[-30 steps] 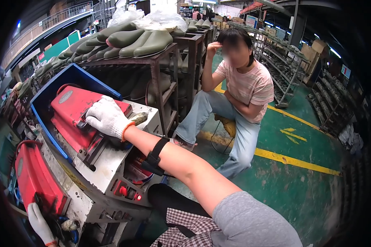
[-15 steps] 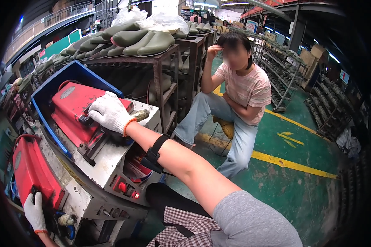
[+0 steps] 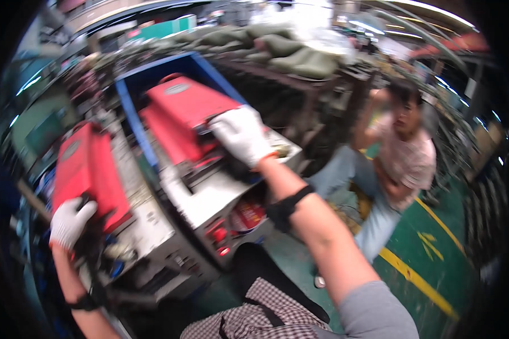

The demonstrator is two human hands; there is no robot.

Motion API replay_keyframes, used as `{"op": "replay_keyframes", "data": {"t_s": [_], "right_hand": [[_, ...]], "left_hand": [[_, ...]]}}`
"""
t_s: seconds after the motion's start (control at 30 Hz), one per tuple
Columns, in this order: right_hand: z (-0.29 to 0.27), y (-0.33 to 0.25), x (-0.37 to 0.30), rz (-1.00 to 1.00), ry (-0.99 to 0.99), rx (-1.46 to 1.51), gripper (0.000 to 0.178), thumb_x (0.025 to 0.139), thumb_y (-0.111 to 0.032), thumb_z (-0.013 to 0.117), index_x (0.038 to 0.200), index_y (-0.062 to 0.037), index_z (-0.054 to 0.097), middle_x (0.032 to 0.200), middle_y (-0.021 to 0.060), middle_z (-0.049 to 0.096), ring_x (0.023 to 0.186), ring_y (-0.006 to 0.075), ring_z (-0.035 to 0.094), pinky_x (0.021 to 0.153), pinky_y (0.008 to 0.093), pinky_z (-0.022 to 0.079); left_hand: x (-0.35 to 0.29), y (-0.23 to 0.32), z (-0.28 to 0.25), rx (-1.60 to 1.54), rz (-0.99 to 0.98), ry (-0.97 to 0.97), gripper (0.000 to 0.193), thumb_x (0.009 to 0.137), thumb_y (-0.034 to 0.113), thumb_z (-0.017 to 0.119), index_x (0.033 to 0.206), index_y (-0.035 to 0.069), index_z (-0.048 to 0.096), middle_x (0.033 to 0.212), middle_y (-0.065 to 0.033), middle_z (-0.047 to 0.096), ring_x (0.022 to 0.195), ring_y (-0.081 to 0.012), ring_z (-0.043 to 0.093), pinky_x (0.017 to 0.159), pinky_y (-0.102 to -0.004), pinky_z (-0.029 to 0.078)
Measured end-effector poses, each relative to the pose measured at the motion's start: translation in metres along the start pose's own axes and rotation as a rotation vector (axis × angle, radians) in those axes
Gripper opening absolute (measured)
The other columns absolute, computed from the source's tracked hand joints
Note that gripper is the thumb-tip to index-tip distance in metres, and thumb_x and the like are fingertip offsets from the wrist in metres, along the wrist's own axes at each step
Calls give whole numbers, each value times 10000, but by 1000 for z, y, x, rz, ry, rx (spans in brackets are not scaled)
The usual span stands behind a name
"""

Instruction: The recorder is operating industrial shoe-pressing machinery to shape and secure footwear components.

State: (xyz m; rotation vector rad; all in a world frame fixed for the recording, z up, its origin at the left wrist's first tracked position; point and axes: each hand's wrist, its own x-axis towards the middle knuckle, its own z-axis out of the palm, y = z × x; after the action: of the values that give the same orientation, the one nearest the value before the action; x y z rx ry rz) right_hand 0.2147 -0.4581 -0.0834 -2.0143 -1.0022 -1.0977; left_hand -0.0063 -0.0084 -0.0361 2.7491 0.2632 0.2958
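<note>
My right hand (image 3: 243,135), in a white knit glove with an orange cuff, is closed around a black handle (image 3: 206,129) on the front of a red machine cover (image 3: 192,106). That machine sits on a white bench unit inside a blue surround (image 3: 134,116). At the lower left, my gloved left hand (image 3: 70,223) is curled at a small dark handle (image 3: 85,199) on a second red cover (image 3: 82,164). Its fingers are partly hidden, and blur softens the whole picture. Both covers lie lowered over their machines.
A person (image 3: 404,152) in a pink striped top sits at the right, one hand raised to the head. Dark green boots (image 3: 305,59) are piled on a rack behind the machines. Red switches (image 3: 219,233) glow on the white panel. Yellow lines (image 3: 418,282) cross the green floor.
The view has swung left, so both machines and the seated person lie farther right in the picture. More of my left forearm shows. Both hands stay at their handles.
</note>
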Motion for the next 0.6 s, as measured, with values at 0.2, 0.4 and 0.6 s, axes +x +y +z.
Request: {"op": "replay_keyframes", "data": {"t_s": [0.2, 0.4, 0.6], "right_hand": [[5, -1, 0, -25, -6, -57, 184, 977, -252, 661, 929, -125, 785, 900, 79, 757, 919, 316, 703, 899, 463, 496], [6, 4, -1, 0, -43, -60, 176, 968, -248, 663, 945, -121, 783, 949, 75, 766, 929, 319, 698, 911, 453, 507], [5, 3, -1, -53, -23, -72, 211, 966, -282, 672, 927, -111, 788, 877, 106, 755, 861, 339, 710, 844, 449, 519]], "left_hand": [[-9, 21, -5, 119, -59, 15, 535, 919, 543, 691, 1007, 21, 767, 949, -243, 732, 934, -408, 723, 840, -447, 538], [-14, 25, -3, 82, -108, 63, 531, 881, 550, 705, 976, 35, 792, 894, -214, 752, 883, -361, 755, 809, -439, 549], [-12, 24, -2, 181, -51, 108, 505, 891, 521, 695, 975, 32, 790, 851, -194, 742, 852, -344, 751, 797, -434, 547]]}}
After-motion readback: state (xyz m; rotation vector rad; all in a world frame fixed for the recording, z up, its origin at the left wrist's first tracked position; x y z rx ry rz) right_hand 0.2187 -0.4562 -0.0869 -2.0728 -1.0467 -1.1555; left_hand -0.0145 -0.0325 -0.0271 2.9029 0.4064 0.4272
